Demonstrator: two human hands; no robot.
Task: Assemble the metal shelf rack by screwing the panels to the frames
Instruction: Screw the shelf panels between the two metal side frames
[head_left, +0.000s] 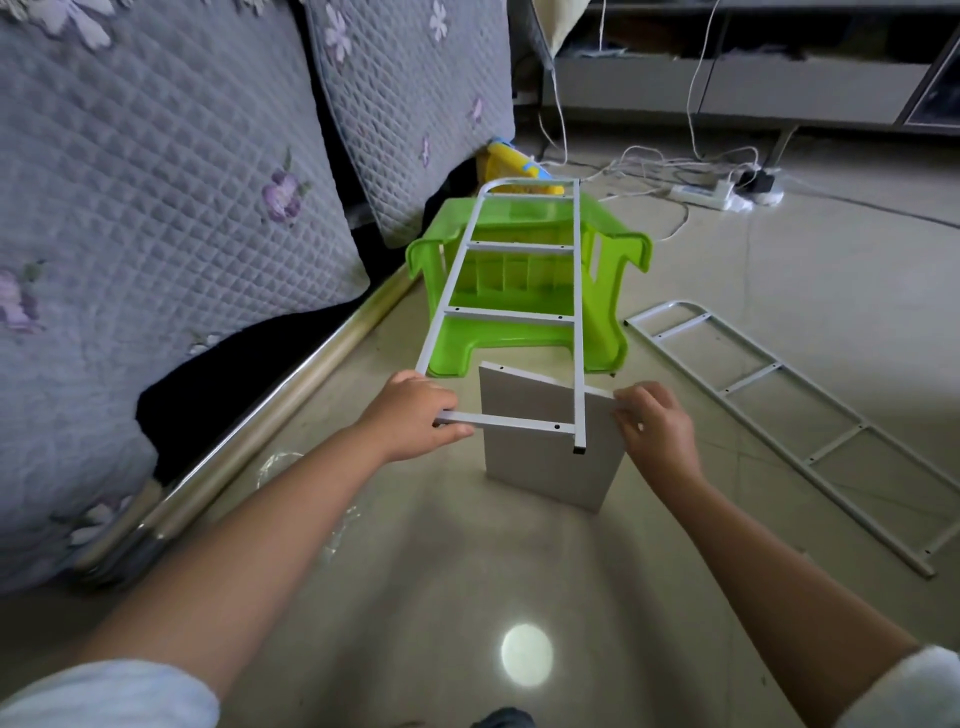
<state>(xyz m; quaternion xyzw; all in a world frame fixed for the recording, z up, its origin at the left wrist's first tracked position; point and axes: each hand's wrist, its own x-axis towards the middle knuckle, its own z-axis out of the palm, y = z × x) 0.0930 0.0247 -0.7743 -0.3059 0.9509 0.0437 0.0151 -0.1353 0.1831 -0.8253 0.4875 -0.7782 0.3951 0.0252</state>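
We are lining up the first frame (511, 312) with the panel (540, 457) on the floor at 12 o'clock. Our left hand (415, 421) grips its lowest rung; our right hand (657, 421) pinches the panel's edge. Next, the screw holes must meet. The second frame (789, 410) lies at 2 o'clock.

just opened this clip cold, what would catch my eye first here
The bright green plastic stool tipped on its side mid-floor stands out most, with a white ladder-like frame propped across it. Near the camera, both hands work there: the left hand grips the frame's bottom rung, and the right hand holds the edge of a grey panel standing beneath. A second frame lies flat on the floor at right.
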